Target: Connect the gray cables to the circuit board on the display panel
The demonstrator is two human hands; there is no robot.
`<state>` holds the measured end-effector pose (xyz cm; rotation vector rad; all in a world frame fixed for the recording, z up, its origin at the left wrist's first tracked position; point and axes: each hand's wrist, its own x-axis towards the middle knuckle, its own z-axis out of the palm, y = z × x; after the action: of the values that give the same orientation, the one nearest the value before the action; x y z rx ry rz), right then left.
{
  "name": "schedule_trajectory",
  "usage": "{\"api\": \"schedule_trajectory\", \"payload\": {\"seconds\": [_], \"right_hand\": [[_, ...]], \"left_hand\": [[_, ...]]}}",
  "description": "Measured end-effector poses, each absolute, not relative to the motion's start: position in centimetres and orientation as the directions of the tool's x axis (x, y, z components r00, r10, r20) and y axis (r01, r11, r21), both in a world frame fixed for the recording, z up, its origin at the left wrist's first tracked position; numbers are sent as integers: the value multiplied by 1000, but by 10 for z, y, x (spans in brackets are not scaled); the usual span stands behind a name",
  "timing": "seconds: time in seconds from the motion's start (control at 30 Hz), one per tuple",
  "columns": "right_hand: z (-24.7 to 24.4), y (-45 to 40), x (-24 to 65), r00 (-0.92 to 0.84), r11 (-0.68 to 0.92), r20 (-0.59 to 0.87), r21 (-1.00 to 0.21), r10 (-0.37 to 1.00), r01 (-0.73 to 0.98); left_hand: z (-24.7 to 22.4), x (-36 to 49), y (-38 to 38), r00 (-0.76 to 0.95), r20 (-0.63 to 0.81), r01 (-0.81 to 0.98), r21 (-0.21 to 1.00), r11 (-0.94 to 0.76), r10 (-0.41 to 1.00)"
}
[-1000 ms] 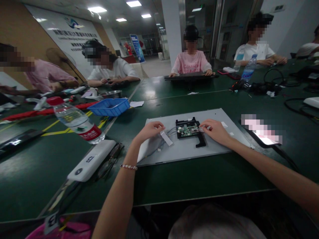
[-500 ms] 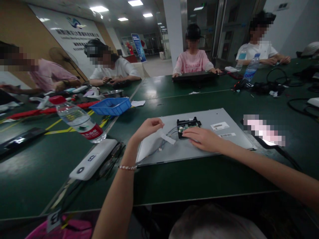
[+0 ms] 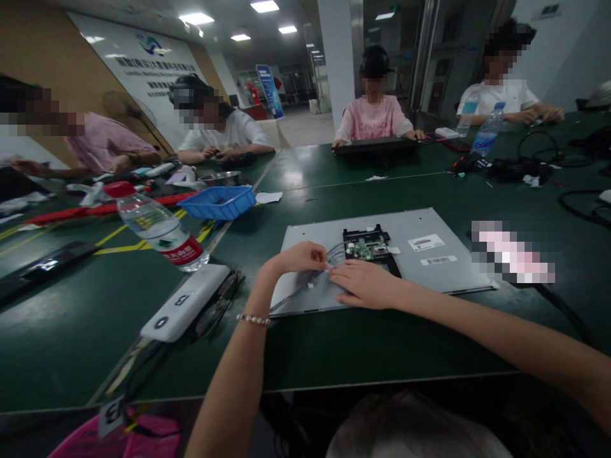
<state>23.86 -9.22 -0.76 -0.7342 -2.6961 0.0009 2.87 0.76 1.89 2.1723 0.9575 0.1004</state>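
A flat grey display panel [image 3: 415, 222] lies on the green table in front of me, back side up. On it sits a green circuit board [image 3: 366, 249] in a black frame, with thin grey cables [image 3: 335, 252] running left from it. My left hand [image 3: 303, 257] is over the panel's left part, thumb and fingers pinched together at the cables. A small white strip [image 3: 328, 267] shows at its fingertips. My right hand [image 3: 366, 284] lies flat below the board, fingers stretched out toward the strip, their tips close to the left hand's.
Left of the panel are a white power bank [image 3: 188, 302], eyeglasses [image 3: 219, 304], a water bottle [image 3: 160, 226] and a blue tray [image 3: 222, 202]. A blurred-out phone-like object [image 3: 513, 251] lies to the right. Several people sit around the table.
My left hand has come down and right to the cables. My right hand has slid left and down off the board, uncovering it. The white strip is now mostly hidden between the fingertips.
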Motion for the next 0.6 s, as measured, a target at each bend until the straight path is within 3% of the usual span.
{"api": "schedule_trajectory", "payload": {"seconds": [0.4, 0.6], "right_hand": [[-13, -101, 239, -740, 829, 388, -147, 550, 539], [-15, -102, 239, -729, 817, 379, -164, 570, 553]], "left_hand": [[14, 9, 19, 636, -245, 676, 634, -376, 731], [20, -1, 22, 546, -226, 777, 497, -387, 807]]}}
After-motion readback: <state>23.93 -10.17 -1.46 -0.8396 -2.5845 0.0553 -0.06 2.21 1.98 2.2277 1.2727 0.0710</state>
